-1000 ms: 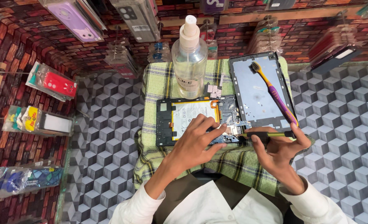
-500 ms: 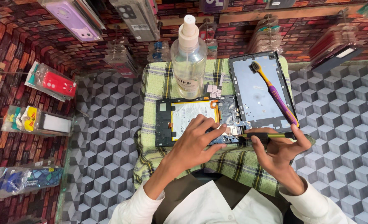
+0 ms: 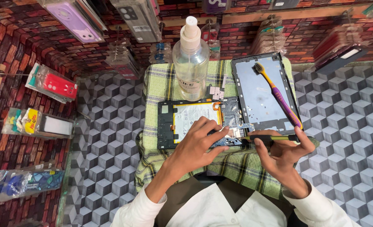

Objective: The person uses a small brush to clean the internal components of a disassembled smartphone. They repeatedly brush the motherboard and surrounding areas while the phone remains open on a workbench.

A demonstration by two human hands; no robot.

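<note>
The opened black tablet body with its white battery [image 3: 195,122] is lying at the middle of the green plaid cloth [image 3: 161,84]. The left hand [image 3: 195,147] is reaching in from the near edge, palm down, fingers spread apart and pressing on the tablet's lower right part. The right hand [image 3: 283,153] is curling its fingers clamped around a slim yellow-green tool [image 3: 270,138], tip pointing left at the circuit board. A clear plastic spray bottle [image 3: 190,59] is standing at the far edge, beside a detached grey screen panel [image 3: 260,92] carrying a purple and yellow toothbrush [image 3: 279,96].
</note>
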